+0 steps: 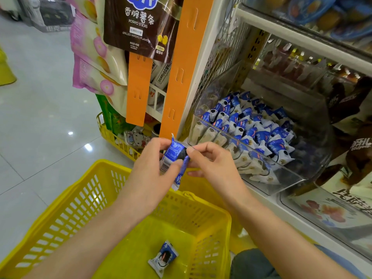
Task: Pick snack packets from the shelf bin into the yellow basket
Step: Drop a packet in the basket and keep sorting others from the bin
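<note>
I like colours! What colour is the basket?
The basket is yellow, clearest in the head view.

Yellow basket perforated plastic; shelf bin clear plastic; packets glossy.

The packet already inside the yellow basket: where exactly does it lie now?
In the head view, the packet lies on the floor of the yellow basket, toward its right wall, low in the picture, below the held packet.

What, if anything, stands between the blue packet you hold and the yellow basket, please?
Nothing visible does. The left hand and right hand pinch the blue snack packet near the far rim of the yellow basket, whose top is open; one loose packet lies inside.
</note>
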Demonstrator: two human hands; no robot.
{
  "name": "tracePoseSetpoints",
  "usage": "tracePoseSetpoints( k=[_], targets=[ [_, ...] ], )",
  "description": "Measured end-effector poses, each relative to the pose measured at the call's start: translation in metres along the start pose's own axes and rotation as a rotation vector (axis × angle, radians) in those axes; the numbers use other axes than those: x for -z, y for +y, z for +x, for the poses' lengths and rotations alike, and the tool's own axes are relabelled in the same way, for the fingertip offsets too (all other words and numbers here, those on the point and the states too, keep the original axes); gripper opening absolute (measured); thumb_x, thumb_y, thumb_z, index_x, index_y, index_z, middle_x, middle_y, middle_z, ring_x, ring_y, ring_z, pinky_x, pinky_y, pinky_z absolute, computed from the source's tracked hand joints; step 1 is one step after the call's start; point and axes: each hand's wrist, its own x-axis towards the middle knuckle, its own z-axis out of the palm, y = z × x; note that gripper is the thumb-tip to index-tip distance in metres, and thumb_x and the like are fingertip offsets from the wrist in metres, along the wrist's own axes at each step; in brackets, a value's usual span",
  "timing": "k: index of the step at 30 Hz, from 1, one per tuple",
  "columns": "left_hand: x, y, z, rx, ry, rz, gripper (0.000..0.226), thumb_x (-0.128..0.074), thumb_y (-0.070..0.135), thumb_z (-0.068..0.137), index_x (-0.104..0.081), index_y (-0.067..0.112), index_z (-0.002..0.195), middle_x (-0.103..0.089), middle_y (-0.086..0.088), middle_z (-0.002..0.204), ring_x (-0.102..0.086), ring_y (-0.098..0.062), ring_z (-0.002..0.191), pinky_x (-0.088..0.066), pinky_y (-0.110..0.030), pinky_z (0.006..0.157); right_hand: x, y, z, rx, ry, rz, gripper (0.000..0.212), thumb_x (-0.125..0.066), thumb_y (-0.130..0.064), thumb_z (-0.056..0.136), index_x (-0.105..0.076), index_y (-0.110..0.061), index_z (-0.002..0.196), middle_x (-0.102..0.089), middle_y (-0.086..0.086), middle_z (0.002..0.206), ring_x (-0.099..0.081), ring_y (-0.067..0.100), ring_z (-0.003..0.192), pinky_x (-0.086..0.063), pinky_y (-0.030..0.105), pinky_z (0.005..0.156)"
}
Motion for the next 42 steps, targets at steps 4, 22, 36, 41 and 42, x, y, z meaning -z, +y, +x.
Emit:
tracePoseSetpoints(
  k=[4,22,36,41,42],
  targets=[
    [-0.003,-0.003,-0.002,0.016,-0.028,0.057,0.039,-0.068,0.036,0.078,-0.041,0.039,0.106,-0.052,0.024,0.099,-0.047,0.019,0.092,-0.038,0.001,0.072,0.000,0.004,-0.002,0.119,0.021,-0.155,0.015,-0.062,-0.024,0.087,-0.061,-0.025,0.072,-0.066,-0.003,0.073,-0.066,0.018,0.067,-0.056,0.028,0.058],
    [0.003,0.010,-0.003,0.100,-0.158,-0.170,0.014,-0.048,0.033,0.092,-0.054,0.044,0.099,-0.068,0.012,0.092,-0.064,-0.002,0.082,-0.053,-0.019,0.068,0.000,0.004,0.002,0.133,-0.135,-0.158,0.007,-0.055,-0.022,0.091,-0.058,-0.027,0.094,-0.063,-0.009,0.094,-0.063,0.013,0.095,-0.055,0.040,0.084],
    [0.011,0.005,-0.002,-0.093,-0.065,0.421,0.033,-0.039,0.029,0.096,-0.058,0.020,0.121,-0.064,-0.006,0.079,-0.051,-0.017,0.063,-0.031,-0.022,0.049,-0.007,0.014,-0.002,0.078,-0.175,-0.137,0.023,-0.065,-0.023,0.084,-0.055,-0.023,0.104,-0.062,-0.006,0.107,-0.064,0.021,0.097,-0.056,0.040,0.082],
    [0.010,0.004,-0.002,-0.058,0.004,0.300,0.027,-0.042,0.023,0.096,-0.065,0.015,0.105,-0.060,-0.001,0.066,-0.054,-0.012,0.055,-0.041,-0.024,0.059,-0.005,0.009,0.001,0.044,-0.199,-0.102,0.029,-0.067,-0.016,0.083,-0.056,-0.021,0.109,-0.062,-0.003,0.112,-0.064,0.025,0.100,-0.056,0.037,0.083],
    [0.010,0.004,-0.001,-0.042,0.019,0.269,0.026,-0.043,0.021,0.095,-0.067,0.015,0.103,-0.060,0.000,0.064,-0.055,-0.012,0.056,-0.042,-0.021,0.061,-0.005,0.008,0.002,0.048,-0.192,-0.110,0.030,-0.068,-0.016,0.083,-0.056,-0.021,0.109,-0.062,-0.002,0.113,-0.063,0.025,0.100,-0.055,0.038,0.085]
  ],
)
